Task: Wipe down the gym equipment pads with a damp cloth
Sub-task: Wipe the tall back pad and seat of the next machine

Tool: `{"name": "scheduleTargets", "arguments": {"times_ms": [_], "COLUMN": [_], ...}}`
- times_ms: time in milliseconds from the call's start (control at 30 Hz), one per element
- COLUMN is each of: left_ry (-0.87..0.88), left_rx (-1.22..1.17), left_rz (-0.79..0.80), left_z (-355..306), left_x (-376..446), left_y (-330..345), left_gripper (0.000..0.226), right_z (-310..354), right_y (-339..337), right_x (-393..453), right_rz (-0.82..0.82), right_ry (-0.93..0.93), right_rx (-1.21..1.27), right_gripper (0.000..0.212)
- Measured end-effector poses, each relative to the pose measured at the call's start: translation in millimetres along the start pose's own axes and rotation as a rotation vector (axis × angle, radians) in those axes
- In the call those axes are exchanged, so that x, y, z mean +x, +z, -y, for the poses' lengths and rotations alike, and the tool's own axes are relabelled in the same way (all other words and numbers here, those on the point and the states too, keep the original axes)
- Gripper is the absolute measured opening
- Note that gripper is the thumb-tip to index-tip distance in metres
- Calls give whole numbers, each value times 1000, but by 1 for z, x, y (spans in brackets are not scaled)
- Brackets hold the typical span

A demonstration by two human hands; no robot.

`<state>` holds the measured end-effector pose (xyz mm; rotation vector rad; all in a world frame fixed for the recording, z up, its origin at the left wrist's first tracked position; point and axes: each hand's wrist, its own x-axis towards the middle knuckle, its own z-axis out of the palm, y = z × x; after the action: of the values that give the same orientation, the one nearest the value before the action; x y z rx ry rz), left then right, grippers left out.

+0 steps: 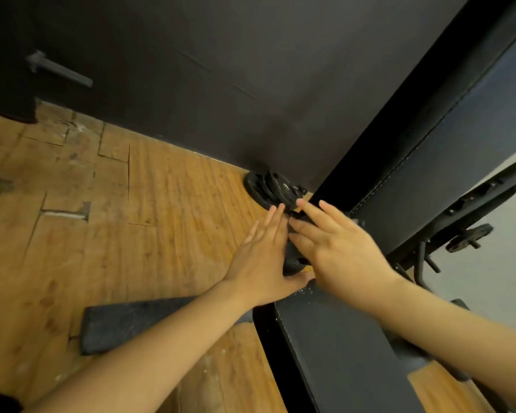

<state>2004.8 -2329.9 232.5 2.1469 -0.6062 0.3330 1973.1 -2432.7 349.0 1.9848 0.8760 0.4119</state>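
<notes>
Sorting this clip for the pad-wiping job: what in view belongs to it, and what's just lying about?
Job:
seat pad
back pad
left hand and right hand, both open; no cloth visible

Lying about:
weight plates
rubber mat
small plate

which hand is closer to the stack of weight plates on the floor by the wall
Left, narrowly. The left hand reaches flat with its fingertips at the near edge of the weight plates. The right hand lies beside it to the right, its fingertips just short of the plates.
</notes>
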Motion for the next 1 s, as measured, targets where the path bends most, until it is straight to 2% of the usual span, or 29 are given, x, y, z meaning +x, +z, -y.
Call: {"name": "scheduleTargets", "arguments": {"times_ms": [133,200,333,400,533,700,867,1000], "left_ry": [19,12,17,25,41,67,18,19], "left_rx": [-8,-24,-58,-31,72,89,106,173], "left_rz": [-21,-17,19,45,39,30,41,15], "left_z": [1,0,3,7,12,9,10,2], "left_x": [-1,-2,-1,-3,-10,-11,-11,-11], "left_y": [2,3,2,1,-2,-7,-11,-16], "left_gripper": [106,107,107,106,106,107,107,109], "right_z": [-29,-26,11,15,-1,-8,9,-6], "right_y": [-21,-19,9,17,22,39,57,66], "right_x": [17,18,3,-2,-18,-37,-16,-34], "right_rz": [-76,-109,-53,-12,-59,-138,-166,-268], "right_ry": [238,279,76,-1,-104,-170,-140,-159], "right_rx": [7,-11,-24,-28,-23,-22,-101,-61], "right_gripper": [27,34,51,49,40,44,50,48]}}
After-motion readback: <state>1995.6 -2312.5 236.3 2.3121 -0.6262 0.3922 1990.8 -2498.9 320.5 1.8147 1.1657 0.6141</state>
